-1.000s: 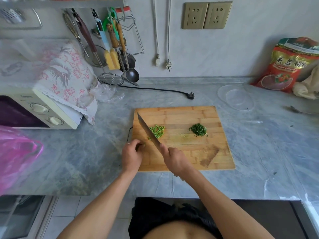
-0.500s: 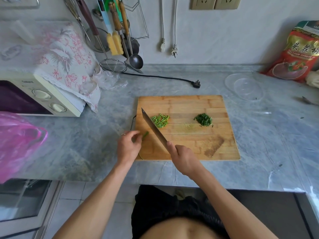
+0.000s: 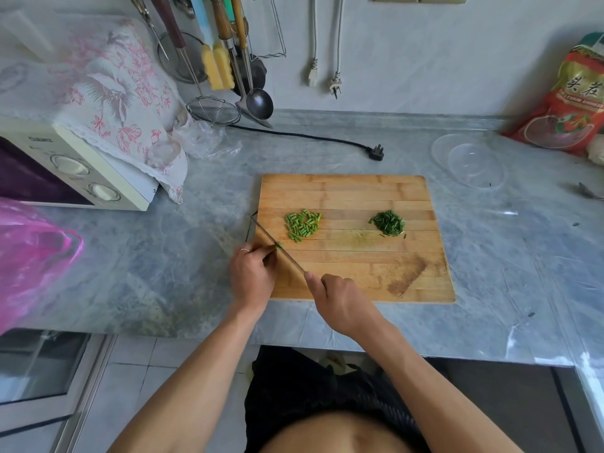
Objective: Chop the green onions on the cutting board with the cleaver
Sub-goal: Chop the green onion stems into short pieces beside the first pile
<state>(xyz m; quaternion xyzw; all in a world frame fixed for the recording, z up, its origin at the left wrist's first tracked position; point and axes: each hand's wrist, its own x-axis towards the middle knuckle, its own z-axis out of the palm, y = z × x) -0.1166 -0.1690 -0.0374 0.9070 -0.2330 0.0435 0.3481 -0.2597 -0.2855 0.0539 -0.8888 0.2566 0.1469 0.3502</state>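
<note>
A wooden cutting board [image 3: 359, 197] lies on the grey marble counter. On it sit a pile of light green onion pieces [image 3: 302, 224] and, to the right, a darker finely chopped pile [image 3: 388, 223]. My right hand [image 3: 338, 299] grips the handle of the cleaver [image 3: 277, 248], whose blade runs up and to the left over the board's left edge. My left hand [image 3: 253, 276] pinches a short green onion stub [image 3: 278, 246] against the blade at the board's near left corner.
A cream microwave [image 3: 75, 171] under a floral cloth stands at the left, with a pink plastic bag [image 3: 29, 256] nearer. Utensils hang on the wall behind. A black plug [image 3: 376, 152] lies behind the board, a clear bowl [image 3: 469, 160] and a red food bag [image 3: 568, 103] at the right.
The cleaver has shifted left, its tip now past the board's left edge. My left hand has drawn the onion stub against the blade. The camera has tilted down.
</note>
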